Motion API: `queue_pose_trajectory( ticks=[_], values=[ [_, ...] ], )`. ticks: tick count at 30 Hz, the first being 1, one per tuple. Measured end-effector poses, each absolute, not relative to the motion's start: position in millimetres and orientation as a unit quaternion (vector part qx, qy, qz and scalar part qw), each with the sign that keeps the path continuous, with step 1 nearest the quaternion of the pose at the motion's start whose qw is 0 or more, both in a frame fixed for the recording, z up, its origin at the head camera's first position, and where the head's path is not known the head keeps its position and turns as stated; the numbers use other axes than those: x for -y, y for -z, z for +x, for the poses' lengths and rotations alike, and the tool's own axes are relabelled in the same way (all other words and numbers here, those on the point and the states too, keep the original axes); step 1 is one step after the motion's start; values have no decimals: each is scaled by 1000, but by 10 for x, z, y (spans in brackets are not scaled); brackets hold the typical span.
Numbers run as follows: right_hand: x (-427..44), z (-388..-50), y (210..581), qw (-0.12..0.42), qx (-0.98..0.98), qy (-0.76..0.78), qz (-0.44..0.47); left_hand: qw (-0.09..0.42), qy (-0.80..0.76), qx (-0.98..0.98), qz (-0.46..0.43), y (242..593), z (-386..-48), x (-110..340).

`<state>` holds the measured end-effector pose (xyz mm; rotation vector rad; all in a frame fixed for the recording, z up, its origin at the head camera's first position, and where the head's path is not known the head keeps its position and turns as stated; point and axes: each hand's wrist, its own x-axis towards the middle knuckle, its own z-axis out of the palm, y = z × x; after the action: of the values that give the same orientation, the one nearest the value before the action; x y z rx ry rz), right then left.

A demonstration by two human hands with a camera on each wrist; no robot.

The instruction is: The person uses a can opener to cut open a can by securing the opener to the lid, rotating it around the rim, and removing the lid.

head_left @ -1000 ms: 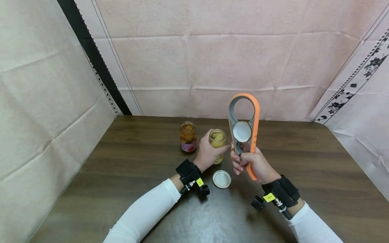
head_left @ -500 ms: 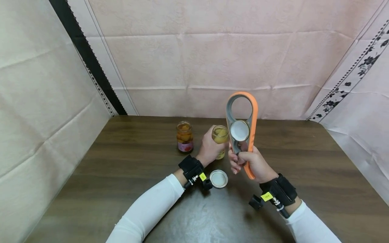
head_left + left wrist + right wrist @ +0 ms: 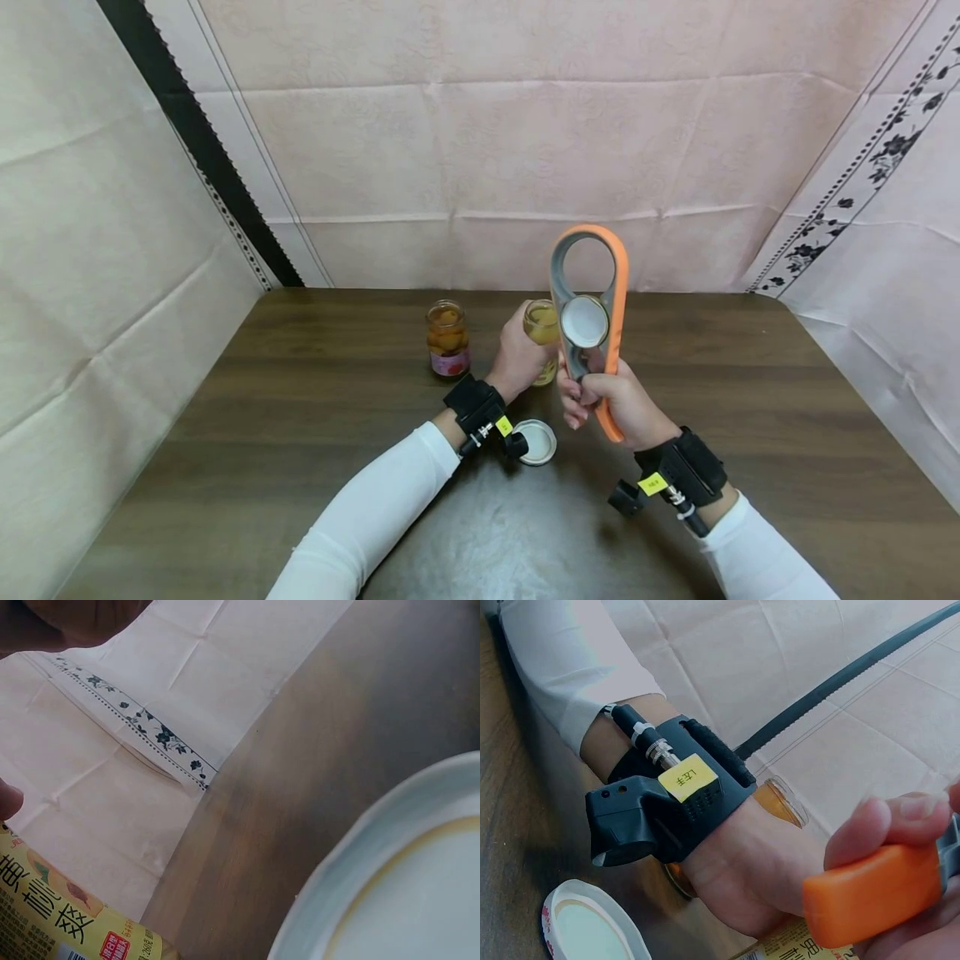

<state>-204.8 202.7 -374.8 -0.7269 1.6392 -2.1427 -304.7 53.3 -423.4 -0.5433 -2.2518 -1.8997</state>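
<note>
My left hand (image 3: pixel 519 358) grips an uncapped glass jar of pale yellow fruit (image 3: pixel 541 320); its yellow label (image 3: pixel 56 907) with Chinese characters shows in the left wrist view. Whether the jar's base touches the table cannot be told. Just right of it, my right hand (image 3: pixel 621 402) holds an orange and grey jar opener (image 3: pixel 619 287) upright by its handles. A round white lid (image 3: pixel 585 322) sits in the opener's smaller, lower ring. Another lid (image 3: pixel 542 443) lies underside up on the table, close to my left wrist.
A second open jar (image 3: pixel 447 333), with orange-brown fruit and a purple label, stands left of my left hand. The wooden table (image 3: pixel 315 433) ends at pale cloth walls (image 3: pixel 480 167) behind and at both sides. Black cameras are strapped to both wrists.
My left hand has carried the yellow-labelled jar a little right and farther away, so the opener now partly overlaps it. My right hand keeps its grip. The head view has shifted slightly.
</note>
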Motion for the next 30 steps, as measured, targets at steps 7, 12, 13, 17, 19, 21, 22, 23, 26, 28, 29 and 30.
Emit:
queue_pose_trajectory(
  ticks=[7,12,13,17,19,21,22,23,26,28,29,30],
  values=[
    [-2030,-2058,3749,166,-584,751,-260,75,632,748,-190,4265,-3099,-552],
    [-2030,-2056,3742,166,-579,754,-263,73,629,750,-189,4265,-3122,-557],
    [-2029,-2056,3742,166,-579,754,-263,73,629,750,-190,4263,-3125,-558],
    [-2024,-2055,3756,169,-580,754,-258,68,633,748,-187,4266,-3132,-553],
    [-2017,-2050,3760,170,-581,754,-255,63,635,747,-185,4272,-3135,-550],
    [-2016,-2048,3759,169,-582,753,-258,57,634,749,-182,4273,-3139,-548],
    [-2019,-2047,3759,168,-582,752,-260,55,633,751,-182,4272,-3141,-548],
    [-2021,-2047,3759,167,-582,751,-262,52,632,751,-183,4272,-3146,-547],
    [-2023,-2047,3760,170,-580,752,-264,47,628,753,-192,4269,-3162,-540],
    [-2024,-2048,3764,172,-579,753,-262,44,622,756,-198,4268,-3173,-531],
    [-2022,-2047,3766,174,-578,754,-259,42,619,759,-198,4266,-3177,-526],
    [-2020,-2046,3768,177,-577,755,-256,39,615,762,-198,4266,-3182,-522]
  ],
)
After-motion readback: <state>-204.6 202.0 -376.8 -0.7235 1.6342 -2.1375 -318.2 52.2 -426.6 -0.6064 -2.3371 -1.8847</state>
